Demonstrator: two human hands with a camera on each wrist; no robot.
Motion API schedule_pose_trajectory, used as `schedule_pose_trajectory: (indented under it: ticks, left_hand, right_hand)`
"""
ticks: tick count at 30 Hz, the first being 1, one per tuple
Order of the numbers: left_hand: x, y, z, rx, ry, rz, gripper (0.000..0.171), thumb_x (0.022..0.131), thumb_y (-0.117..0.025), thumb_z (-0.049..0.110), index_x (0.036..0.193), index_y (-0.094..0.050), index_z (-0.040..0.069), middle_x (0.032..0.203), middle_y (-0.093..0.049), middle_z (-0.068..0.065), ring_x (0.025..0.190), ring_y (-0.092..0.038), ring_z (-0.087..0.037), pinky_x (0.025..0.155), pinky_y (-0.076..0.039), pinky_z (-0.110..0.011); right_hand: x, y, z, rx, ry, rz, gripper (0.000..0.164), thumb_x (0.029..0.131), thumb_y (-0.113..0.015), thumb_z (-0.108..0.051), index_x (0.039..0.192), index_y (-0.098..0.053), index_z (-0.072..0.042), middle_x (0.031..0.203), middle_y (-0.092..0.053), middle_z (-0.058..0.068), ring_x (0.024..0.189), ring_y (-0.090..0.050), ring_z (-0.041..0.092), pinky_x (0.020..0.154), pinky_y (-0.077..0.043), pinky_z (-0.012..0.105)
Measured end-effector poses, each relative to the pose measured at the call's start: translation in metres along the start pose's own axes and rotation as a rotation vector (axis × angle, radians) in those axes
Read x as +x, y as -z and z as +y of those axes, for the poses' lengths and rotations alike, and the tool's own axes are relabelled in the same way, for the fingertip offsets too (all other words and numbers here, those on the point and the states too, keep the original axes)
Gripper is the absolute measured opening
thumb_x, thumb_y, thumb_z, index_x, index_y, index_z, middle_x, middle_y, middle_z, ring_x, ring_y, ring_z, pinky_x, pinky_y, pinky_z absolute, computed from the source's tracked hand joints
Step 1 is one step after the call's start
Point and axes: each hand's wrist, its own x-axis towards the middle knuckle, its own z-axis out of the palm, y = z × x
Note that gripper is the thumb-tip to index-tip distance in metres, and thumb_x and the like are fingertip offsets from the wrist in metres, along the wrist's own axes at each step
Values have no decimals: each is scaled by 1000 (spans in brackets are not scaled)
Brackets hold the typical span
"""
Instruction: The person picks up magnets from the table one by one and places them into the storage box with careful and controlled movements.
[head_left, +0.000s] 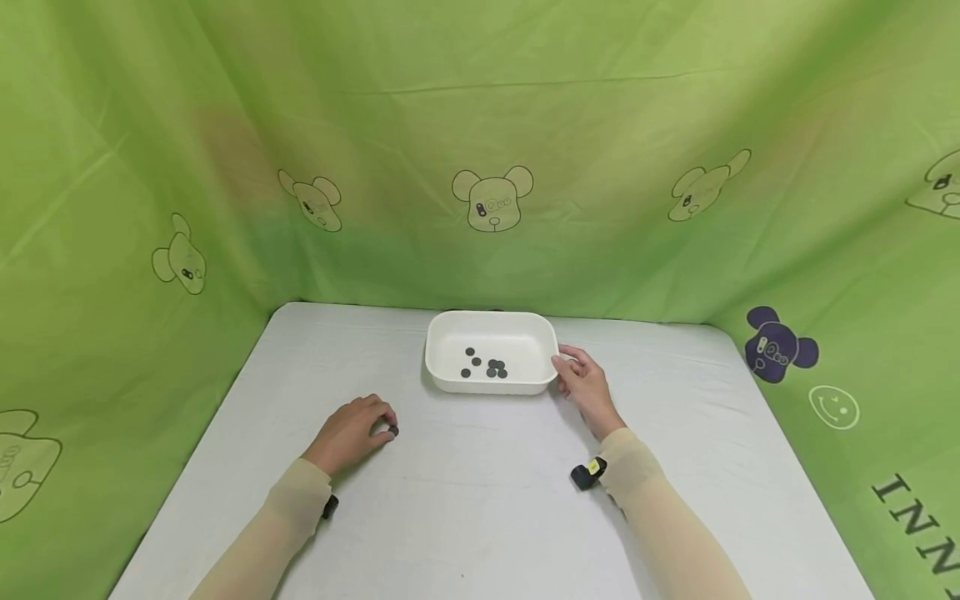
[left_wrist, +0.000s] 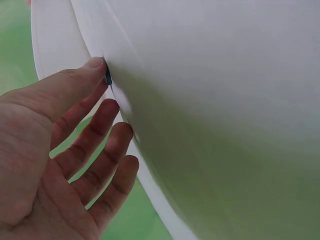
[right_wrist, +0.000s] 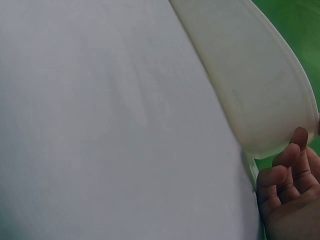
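Note:
Between thumb and forefinger, my left hand [head_left: 351,433] pinches a small dark disc [head_left: 393,431] low at the table, to the left of and nearer than the tray. Seen from the left wrist, the disc [left_wrist: 107,72] is thin and edge-on; the other fingers are spread and loosely bent. A white rectangular tray [head_left: 491,387] stands toward the far edge, with several dark discs [head_left: 477,362] lying flat inside it. My right hand [head_left: 588,390] grips the tray's right end, thumb at the rim. In the right wrist view, curled fingers [right_wrist: 287,156] touch the tray's outer corner.
The table [head_left: 480,500] has a white cover and rounded far corners. Green printed cloth [head_left: 390,258] hangs behind it and along both sides. A black wrist device [head_left: 588,473] sits at the right cuff, another [head_left: 330,506] at the left.

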Motion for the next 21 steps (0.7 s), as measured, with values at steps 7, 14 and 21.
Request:
schedule_pose_trajectory:
  ticks: [7,14,21]
  left_hand:
    - [0,0,0,8,1,-12,19,94,-86,21,102,-69,21,101,-65,6,93,-62,-18,85,-53,-42]
    - [-1,0,2,0,-9,-7,21,94,-86,19,102,-66,21,95,-63,9,85,-58,-13,80,-51,-38]
    - [-2,1,3,-30,-21,6,23,93,-85,14,98,-64,21,91,-63,11,80,-56,-10,76,-49,-34]
  right_hand:
    - [0,0,1,3,5,-4,58,105,-71,-43,153,-56,-15,80,-60,-5,73,-56,11,67,-48,24]
    - [2,0,1,-2,4,3,56,105,-71,-43,152,-57,-16,80,-60,-5,73,-56,11,65,-48,24]
    - [2,-1,0,2,-1,7,57,105,-71,-42,152,-56,-15,80,-61,-6,72,-56,10,64,-48,24]
